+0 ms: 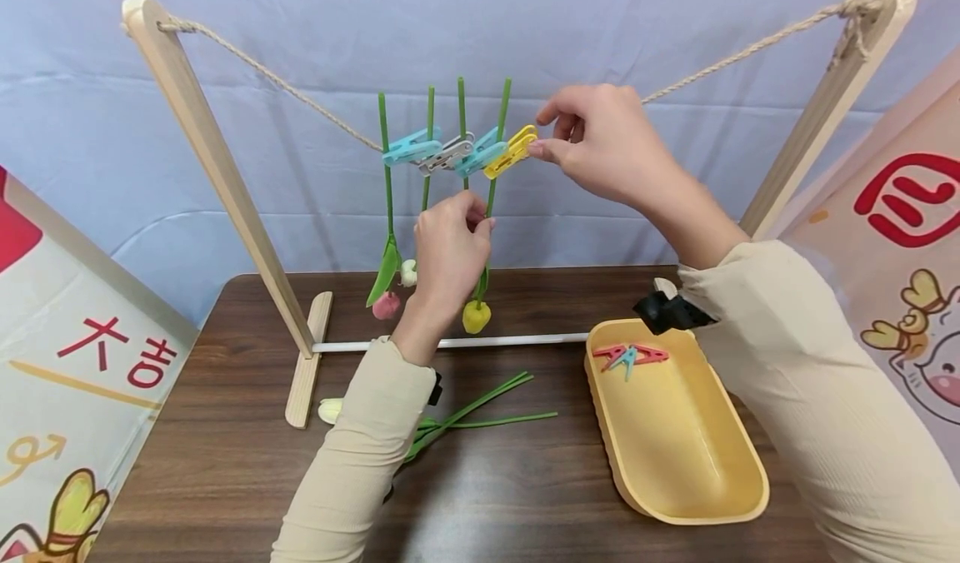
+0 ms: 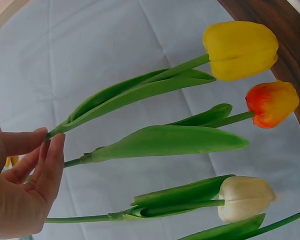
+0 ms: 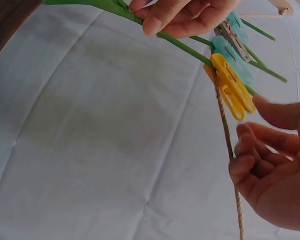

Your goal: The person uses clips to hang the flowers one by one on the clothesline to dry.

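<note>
My left hand (image 1: pixel 452 242) pinches the green stem of a yellow tulip (image 2: pixel 241 50) that hangs flower-down. A yellow clothespin (image 3: pixel 231 86) clips that stem to the rope (image 3: pixel 224 116). Beside the clothespin's outer end is my right hand (image 1: pixel 611 142), its thumb at the handle and the index fingertip apart from it. To the left, two blue clothespins (image 1: pixel 412 146) and a grey clothespin (image 1: pixel 447 155) also grip stems. An orange-yellow tulip (image 2: pixel 274 105), a white tulip (image 2: pixel 246 199) and a pink tulip (image 1: pixel 386 306) hang from these; my left hand hides part of them in the head view.
The rope spans two wooden posts (image 1: pixel 225 180) joined by a white bar (image 1: pixel 517 341). On the brown table (image 1: pixel 225 480) stands a yellow bin (image 1: pixel 675 438) with red and blue clothespins (image 1: pixel 626 356). Loose tulips (image 1: pixel 465 421) lie partly under the left forearm.
</note>
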### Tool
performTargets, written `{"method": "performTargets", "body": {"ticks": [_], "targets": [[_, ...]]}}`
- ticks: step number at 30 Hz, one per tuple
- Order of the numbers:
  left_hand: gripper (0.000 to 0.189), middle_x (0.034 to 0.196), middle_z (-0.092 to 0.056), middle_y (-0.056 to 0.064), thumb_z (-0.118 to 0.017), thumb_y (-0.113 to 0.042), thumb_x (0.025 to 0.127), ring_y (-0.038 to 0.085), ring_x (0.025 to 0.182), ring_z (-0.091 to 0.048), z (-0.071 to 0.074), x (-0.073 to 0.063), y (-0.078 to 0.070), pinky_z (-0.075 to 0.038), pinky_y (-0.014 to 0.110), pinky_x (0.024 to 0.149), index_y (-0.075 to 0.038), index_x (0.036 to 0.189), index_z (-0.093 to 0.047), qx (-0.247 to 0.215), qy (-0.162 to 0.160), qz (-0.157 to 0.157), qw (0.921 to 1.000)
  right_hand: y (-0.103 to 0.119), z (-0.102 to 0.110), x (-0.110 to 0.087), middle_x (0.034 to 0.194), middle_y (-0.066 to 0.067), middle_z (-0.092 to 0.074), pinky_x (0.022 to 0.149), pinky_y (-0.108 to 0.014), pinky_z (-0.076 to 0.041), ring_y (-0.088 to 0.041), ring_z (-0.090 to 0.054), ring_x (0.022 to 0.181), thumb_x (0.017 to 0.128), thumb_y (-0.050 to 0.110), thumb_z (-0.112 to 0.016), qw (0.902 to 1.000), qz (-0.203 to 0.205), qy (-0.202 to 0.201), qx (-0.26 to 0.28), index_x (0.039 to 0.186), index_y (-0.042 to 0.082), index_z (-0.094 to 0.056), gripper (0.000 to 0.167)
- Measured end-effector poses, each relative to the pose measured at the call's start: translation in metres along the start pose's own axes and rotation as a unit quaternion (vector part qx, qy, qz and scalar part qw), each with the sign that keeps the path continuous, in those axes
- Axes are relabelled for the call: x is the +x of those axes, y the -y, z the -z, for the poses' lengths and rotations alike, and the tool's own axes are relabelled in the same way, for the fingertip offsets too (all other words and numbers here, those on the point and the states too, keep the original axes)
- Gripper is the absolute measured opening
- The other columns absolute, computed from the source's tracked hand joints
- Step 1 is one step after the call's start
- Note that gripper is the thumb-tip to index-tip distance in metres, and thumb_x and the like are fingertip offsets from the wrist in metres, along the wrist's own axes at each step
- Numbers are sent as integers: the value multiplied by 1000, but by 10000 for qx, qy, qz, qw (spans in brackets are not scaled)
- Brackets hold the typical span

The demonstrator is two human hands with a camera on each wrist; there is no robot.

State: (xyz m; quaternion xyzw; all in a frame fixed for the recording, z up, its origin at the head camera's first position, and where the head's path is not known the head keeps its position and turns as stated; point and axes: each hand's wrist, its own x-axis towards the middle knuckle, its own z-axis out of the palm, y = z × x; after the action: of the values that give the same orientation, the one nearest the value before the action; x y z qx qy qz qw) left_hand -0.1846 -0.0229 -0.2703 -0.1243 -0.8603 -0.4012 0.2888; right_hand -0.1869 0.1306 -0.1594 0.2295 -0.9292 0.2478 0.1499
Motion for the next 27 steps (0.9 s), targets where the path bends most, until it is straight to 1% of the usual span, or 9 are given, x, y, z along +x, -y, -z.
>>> {"method": "performTargets", "body": {"ticks": [3,6,8,13,17,22,25,27], "targets": [[8,72,-65,9,-68,-6,81,20,67,-60,-1,0,1,-45,32,68,1,81,-66,-10,0,-23,10000,-6,3,-7,80,-12,-60,61,-28,-38,-21,-51,67,85,16,-64,9999,57,87,107,95,-2,-62,20],[7,71,-65,8,-66,-6,82,19,66,-60,-1,0,1,-45,33,68,1,80,-66,-28,-11,-33,10000,-13,5,-13,79,-10,-60,60,-26,-38,-18,-51,66,86,16,-63,9995,64,292,82,90,1,-62,15],[7,70,-65,8,-66,-5,82,19,65,-60,-1,0,1,-44,33,68,0,79,-66,-40,-8,-26,10000,-18,5,-16,75,-8,-60,58,-25,-38,-18,-52,63,86,15,-63,9990,37,430,87,87,1,-64,14],[6,68,-64,8,-66,-4,82,19,64,-59,-1,0,1,-44,34,66,0,78,-65,-52,24,3,10000,-33,4,-23,64,-5,-58,54,-27,-37,-18,-51,54,87,17,-62,9976,-98,678,70,82,4,-66,15],[6,69,-64,8,-66,-5,82,20,65,-59,-1,-1,2,-44,34,67,0,79,-66,-15,79,32,10000,-50,-1,-29,59,-2,-55,53,-27,-37,-17,-51,51,87,19,-63,9950,-273,956,120,77,6,-65,16],[8,69,-64,7,-66,-8,83,20,65,-58,-1,-2,4,-43,34,66,-1,80,-66,46,129,53,9999,-78,-12,-42,57,-2,-54,50,-29,-37,-17,-51,50,87,19,-62,9847,-519,1660,100,75,8,-63,17],[8,68,-63,7,-66,-8,83,20,64,-58,0,-4,5,-43,34,65,-1,79,-66,42,137,37,9999,-94,-21,-51,58,-2,-53,50,-30,-38,-17,-51,51,89,18,-60,9759,-675,2073,114,76,8,-63,17],[9,68,-63,7,-66,-9,83,20,64,-58,0,-5,6,-43,34,66,-1,80,-66,29,152,51,9999,-106,-27,-58,59,-2,-53,51,-30,-39,-17,-52,51,90,18,-59,9696,-791,2307,181,74,7,-62,19]]}}
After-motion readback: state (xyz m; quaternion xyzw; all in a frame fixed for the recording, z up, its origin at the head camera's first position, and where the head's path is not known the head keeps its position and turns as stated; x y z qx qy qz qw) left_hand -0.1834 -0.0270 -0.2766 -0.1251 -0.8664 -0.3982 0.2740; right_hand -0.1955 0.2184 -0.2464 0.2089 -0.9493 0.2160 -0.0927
